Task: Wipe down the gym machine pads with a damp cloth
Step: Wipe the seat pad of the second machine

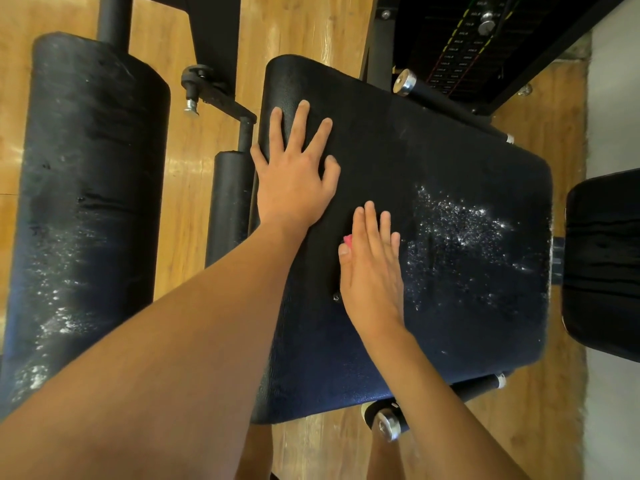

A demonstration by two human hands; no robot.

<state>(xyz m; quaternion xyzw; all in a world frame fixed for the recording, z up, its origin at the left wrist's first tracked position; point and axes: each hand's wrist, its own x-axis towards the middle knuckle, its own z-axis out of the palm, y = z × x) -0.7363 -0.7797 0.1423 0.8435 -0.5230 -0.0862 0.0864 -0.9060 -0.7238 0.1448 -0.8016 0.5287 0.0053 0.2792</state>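
Note:
A wide black seat pad (433,161) fills the middle of the view, with a patch of white specks on its right half. My left hand (294,171) lies flat on the pad's left part, fingers spread. My right hand (374,268) presses flat on the pad's centre with straight fingers. Under that hand sits a pink cloth (347,240), almost fully hidden, with only a small corner showing by the thumb. A large black roller pad (90,188) lies to the left, with white marks on its lower part.
A smaller black roller (230,202) stands between the two pads. The back pad (602,265) is at the right edge. The weight stack (460,46) sits at the top right. Metal-capped handles (405,81) (389,426) stick out beside the seat. Wooden floor (194,168) lies beneath.

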